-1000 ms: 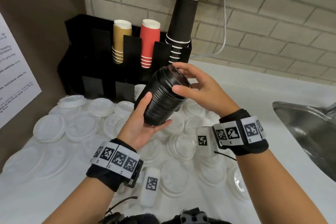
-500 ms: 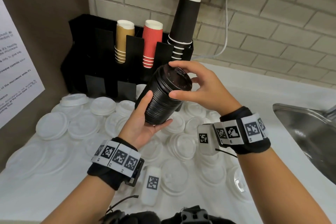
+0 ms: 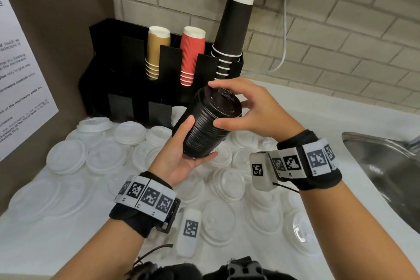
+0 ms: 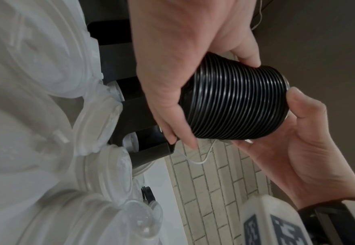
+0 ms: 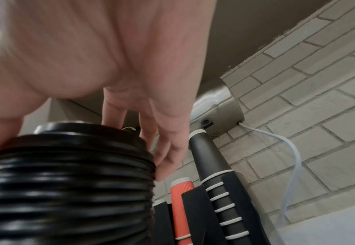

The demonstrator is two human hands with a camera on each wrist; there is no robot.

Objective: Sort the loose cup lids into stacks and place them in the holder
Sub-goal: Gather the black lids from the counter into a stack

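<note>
a: which way does the stack of black lids (image 3: 210,124) point?

b: its long axis leans, top tipped up and to the right, toward the black holder (image 3: 127,79). it is held in the air above the white counter (image 3: 56,234), just in front of the holder.

a: who has it?

b: both. the left hand (image 3: 179,154) cups the lower end, thumb under it and fingers curled up the side. the right hand (image 3: 254,111) has its fingers spread and curled over the top lid's rim, thumb pressed on the side.

a: any change from a second ago?

b: little. the stack stands a bit more upright, and the right fingers have closed further round the top.

a: what's around?

b: loose white lids (image 3: 129,132) cover the counter beneath and around the hands. the holder carries tan cups (image 3: 156,52), red cups (image 3: 192,54) and black cups (image 3: 231,34). a steel sink (image 3: 386,166) lies to the right. the raised stack hides part of the holder's lower front slots.
</note>
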